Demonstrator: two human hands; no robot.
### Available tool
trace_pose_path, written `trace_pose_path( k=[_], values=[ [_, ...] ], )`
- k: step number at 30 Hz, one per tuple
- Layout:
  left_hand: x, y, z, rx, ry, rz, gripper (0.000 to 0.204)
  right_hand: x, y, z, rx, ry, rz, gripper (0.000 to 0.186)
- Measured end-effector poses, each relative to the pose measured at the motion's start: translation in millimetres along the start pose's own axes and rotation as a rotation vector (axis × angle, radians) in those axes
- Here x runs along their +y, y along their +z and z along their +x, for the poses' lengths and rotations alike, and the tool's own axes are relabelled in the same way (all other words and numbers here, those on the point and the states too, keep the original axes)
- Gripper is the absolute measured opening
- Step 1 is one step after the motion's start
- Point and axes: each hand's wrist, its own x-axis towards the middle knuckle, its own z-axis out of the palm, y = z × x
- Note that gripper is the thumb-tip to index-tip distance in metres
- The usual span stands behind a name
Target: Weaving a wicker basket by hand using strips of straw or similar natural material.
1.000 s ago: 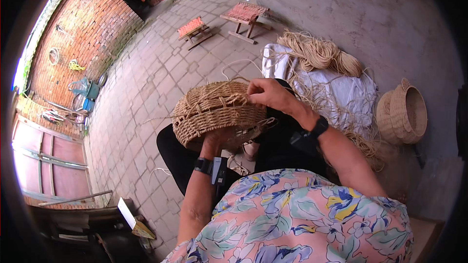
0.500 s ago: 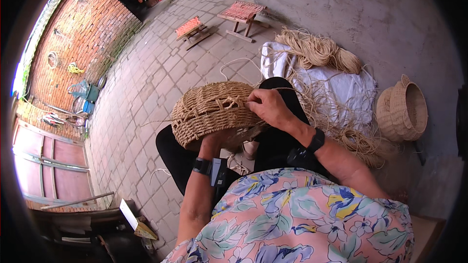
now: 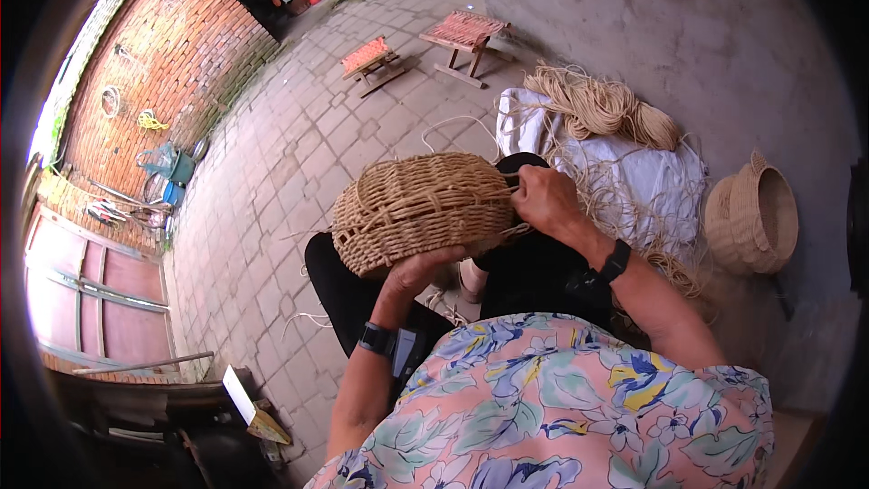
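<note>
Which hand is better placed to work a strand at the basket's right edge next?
Right, most likely: the right hand is at the right edge of the basket, curled and apparently pinching a strand. The left hand is at the basket's near underside, seemingly supporting it, and partly hidden.

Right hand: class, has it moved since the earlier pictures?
Yes: the right hand has moved rightward, closer to the white cloth.

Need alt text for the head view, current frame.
A woven basket seen from above, the left hand supporting its underside and the right hand pinching a strand at its right end. Farther right, coiled rope lies on white sheeting, with a second woven basket beyond.
</note>
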Motion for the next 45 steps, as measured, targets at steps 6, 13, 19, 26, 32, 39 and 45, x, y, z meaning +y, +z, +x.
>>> trace_pose_path(
  k=[6,13,19,26,32,39,45],
  values=[
    [40.2,34.8,-9.4,0.307,0.024,-0.614,0.053,12.6,9.8,0.1,0.036,0.019,0.000,0.010],
    [26.1,26.9,-6.9,0.326,0.043,-0.524,0.057,63.8,33.4,-11.2,0.065,0.115,-0.048,0.011],
    [37.8,31.5,-15.4,0.387,0.028,-0.434,0.055,223.4,6.2,-75.8,-0.048,0.595,-0.401,0.022],
    [92.2,19.8,-79.2,0.447,-0.219,0.339,0.019,175.4,-47.8,-71.8,0.159,0.280,-0.350,0.015],
    [129.1,0.1,-28.8,0.904,0.657,1.303,0.015,-2.2,-36.9,-24.3,0.078,-0.380,0.362,0.012],
    [135.7,-54.1,-5.6,0.699,0.582,1.175,0.022,-45.2,-15.2,-11.4,0.116,-0.349,0.276,0.021],
    [168.5,-263.9,-83.8,1.167,0.522,-0.008,0.028,-34.5,-11.0,-10.0,0.118,-0.219,0.311,0.019]
  ],
)
